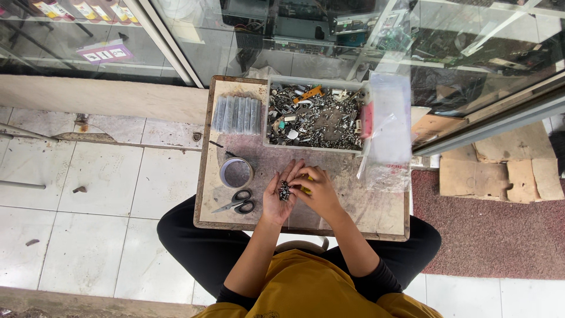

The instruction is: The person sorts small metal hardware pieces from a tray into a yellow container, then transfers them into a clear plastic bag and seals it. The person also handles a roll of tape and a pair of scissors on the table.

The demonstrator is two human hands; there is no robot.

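So it's a small brown wooden desk (376, 221), pretty scuffed and dusty, sitting on the person's lap out on a white tiled floor (88, 194). Everything below is placed relative to that desk.

At its far edge sits a grey plastic tray (313, 82) stuffed with small metal parts. On the far left corner lies a row of clear tubes (237, 114). Near the middle left there's a roll of tape (236, 172), with black-handled scissors (238, 202) just on the near side of it. Clear plastic bags (388, 123) drape over the right side.

Over the near middle of the desk, the left hand (281, 194) is cupped palm up, fingers loosely apart, holding a little pile of small metal parts (285, 190). The right hand (316, 189) is right against it, fingers curled together around something yellow (306, 188), can't make out what.

Beyond the desk is a glass display cabinet (294, 35), and off to the right a reddish carpet (488, 235) and flattened cardboard (500, 168).
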